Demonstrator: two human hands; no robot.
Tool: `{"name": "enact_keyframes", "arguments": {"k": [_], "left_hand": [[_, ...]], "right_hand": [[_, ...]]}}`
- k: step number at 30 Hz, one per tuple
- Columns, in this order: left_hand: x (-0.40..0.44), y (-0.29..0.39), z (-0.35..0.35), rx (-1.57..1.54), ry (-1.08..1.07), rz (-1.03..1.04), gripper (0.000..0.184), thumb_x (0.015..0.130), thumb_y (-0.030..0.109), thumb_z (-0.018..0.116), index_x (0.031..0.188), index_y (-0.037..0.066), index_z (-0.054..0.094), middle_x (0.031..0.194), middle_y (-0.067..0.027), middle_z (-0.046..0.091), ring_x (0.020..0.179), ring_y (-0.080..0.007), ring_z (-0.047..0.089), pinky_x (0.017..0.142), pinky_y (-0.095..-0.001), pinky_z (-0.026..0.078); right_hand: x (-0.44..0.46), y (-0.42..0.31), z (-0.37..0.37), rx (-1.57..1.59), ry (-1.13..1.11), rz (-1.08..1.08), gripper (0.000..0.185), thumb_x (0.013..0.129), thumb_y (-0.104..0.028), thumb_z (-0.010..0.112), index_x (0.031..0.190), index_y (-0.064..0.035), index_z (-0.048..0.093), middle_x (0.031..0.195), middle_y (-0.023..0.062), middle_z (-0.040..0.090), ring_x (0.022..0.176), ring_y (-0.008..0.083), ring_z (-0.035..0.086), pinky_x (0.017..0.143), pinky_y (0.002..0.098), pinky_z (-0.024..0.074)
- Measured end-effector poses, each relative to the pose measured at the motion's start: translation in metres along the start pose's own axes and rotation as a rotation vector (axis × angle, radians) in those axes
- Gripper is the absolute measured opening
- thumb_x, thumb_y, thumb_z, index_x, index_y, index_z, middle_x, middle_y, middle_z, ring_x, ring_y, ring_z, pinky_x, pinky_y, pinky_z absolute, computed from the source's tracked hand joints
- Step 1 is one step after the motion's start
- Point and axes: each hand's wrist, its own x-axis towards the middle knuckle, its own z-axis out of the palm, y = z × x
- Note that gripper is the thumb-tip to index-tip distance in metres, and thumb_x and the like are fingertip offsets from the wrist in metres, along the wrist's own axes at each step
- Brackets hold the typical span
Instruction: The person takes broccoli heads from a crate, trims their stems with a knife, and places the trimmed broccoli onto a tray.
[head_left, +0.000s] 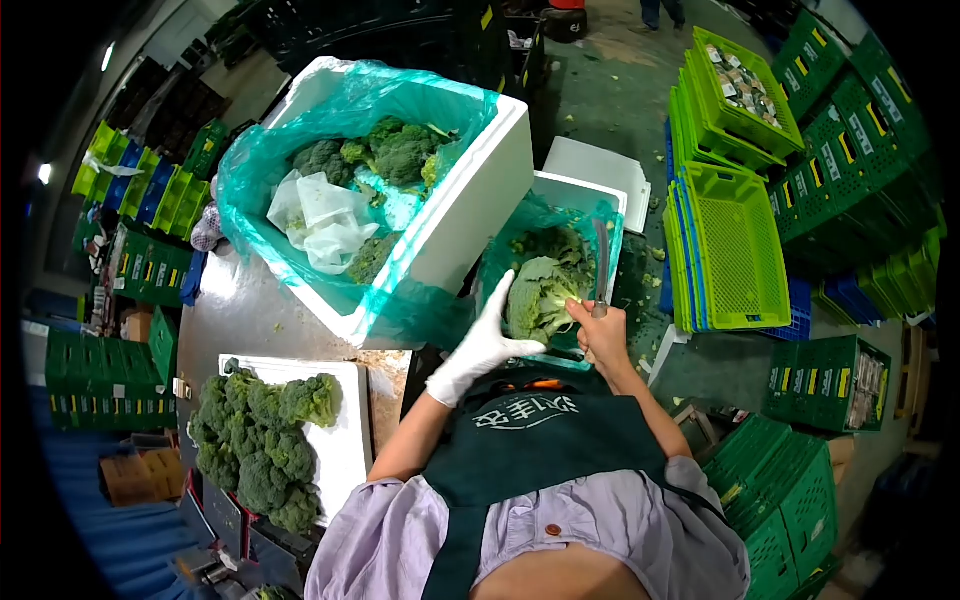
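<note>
My left hand point(478, 350), in a white glove, is wrapped round the left side of a broccoli head point(538, 300). My bare right hand point(602, 338) grips the handle of a knife point(603, 265), whose blade points up and away, and its fingertips touch the broccoli's stem side. Both hands are over a small white foam box point(610, 200) lined with green plastic, with leafy trimmings inside. A large foam box point(470, 200) to the left holds broccoli heads and crumpled white plastic. Several broccoli heads point(265, 430) lie on a white foam lid point(345, 400).
Stacked green crates point(735, 250) stand at the right, with darker green crates point(850, 150) beyond. More crates point(110, 370) are at the far left. A foam lid point(600, 180) lies behind the small box. At the top, a person's legs point(662, 12) show.
</note>
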Motion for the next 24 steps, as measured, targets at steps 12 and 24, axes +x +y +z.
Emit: {"name": "enact_keyframes", "arguments": {"k": [12, 24], "left_hand": [[0.000, -0.018, -0.023, -0.518, 0.208, -0.259, 0.046, 0.071, 0.007, 0.055, 0.117, -0.003, 0.053, 0.104, -0.0096, 0.062, 0.091, -0.0189, 0.061, 0.083, -0.0314, 0.050], [0.009, -0.006, -0.035, -0.358, 0.255, -0.242, 0.044, 0.070, 0.002, 0.052, 0.113, -0.003, 0.056, 0.100, -0.0100, 0.063, 0.087, -0.0186, 0.061, 0.080, -0.0290, 0.049]], "right_hand": [[-0.005, -0.007, -0.029, -0.853, -0.112, -0.840, 0.020, 0.076, -0.016, 0.070, 0.092, -0.0038, 0.065, 0.073, 0.0136, 0.066, 0.062, 0.0293, 0.065, 0.054, 0.0353, 0.0507], [0.038, 0.043, -0.096, -1.387, 0.106, -0.462, 0.012, 0.076, -0.014, 0.067, 0.084, -0.0060, 0.062, 0.070, 0.0189, 0.063, 0.064, 0.0368, 0.062, 0.054, 0.0453, 0.0489]]}}
